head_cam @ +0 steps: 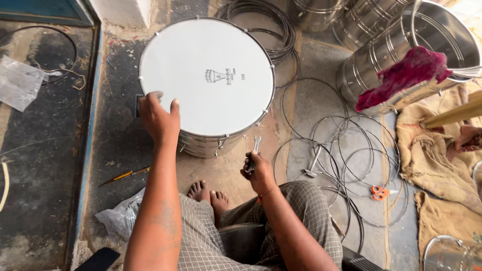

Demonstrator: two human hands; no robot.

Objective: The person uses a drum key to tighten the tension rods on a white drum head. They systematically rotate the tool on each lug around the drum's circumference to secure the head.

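Your left hand (159,118) lies open on the white-skinned steel drum (207,75); your right hand (257,171) grips a small metal spanner (253,150), probably mid-tightening; the next rim bolt needs reaching.

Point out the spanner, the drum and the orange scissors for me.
Spanner (255,146), head view, on its open jaw end above the right hand (258,173).
Drum (201,55), head view, on the white skin.
Orange scissors (379,192), head view, on the handles.

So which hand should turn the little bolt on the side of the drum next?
Probably the right hand: it holds the spanner just below the drum rim bolts. The left hand rests on the drumhead edge, steadying it.
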